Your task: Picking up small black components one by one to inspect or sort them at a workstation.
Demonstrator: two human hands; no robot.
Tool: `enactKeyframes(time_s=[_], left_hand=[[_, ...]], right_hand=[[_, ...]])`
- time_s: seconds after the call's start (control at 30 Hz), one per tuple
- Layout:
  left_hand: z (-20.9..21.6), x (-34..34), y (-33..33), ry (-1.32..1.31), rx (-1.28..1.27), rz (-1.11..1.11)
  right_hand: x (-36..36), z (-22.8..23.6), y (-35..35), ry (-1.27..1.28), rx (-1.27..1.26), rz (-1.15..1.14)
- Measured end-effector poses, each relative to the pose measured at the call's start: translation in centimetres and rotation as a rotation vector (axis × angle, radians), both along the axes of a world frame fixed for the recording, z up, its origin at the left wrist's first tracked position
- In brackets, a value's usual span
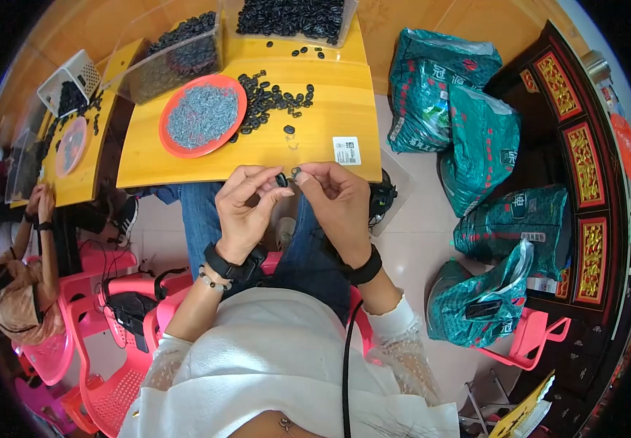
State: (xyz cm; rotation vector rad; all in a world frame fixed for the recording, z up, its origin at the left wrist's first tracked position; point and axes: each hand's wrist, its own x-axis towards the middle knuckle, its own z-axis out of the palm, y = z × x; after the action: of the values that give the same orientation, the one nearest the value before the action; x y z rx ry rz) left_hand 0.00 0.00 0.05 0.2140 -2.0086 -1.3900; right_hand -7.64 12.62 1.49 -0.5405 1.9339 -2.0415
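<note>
Left grip [242,212] is pinching a small glossy black oval piece [281,179], right grip [339,208] has a tiny greyish bit [296,173] just beside it, both by the yellow wood-look worktop [337,95]. Further back: round orange-red plastic plate [188,152] of grey slivers [200,115], clear plastic bin [158,87].

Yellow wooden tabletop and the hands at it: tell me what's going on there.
A person's left hand holds a small glossy black oval piece just off the near edge of the yellow wooden tabletop. The right hand pinches a tiny greyish piece close beside it; its exact form is too small to tell. Beyond, a round orange-red plate holds a heap of thin grey pieces, with loose black oval pieces scattered to its right.
</note>
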Motion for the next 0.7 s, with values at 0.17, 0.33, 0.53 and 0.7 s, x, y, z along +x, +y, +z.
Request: enactKeyframes(time_s=[0.17,0.33,0.53,0.7], left_hand=[[0.03,0.17,0.31,0.000,-0.008,0.009],[0.15,0.29,0.27,-0.031,-0.050,0.024],[0.54,0.70,0.37,-0.065,-0.042,0.024],[0.65,0.67,0.32,-0.041,-0.109,0.022]], right_hand=[[0.14,0.04,0.19,0.026,0.018,0.003],[0.37,0.03,0.09,0.041,0.019,-0.004],[0.49,0.07,0.03,0.102,0.072,-0.017],[0.64,0.01,-0.13,0.102,0.078,0.007]])
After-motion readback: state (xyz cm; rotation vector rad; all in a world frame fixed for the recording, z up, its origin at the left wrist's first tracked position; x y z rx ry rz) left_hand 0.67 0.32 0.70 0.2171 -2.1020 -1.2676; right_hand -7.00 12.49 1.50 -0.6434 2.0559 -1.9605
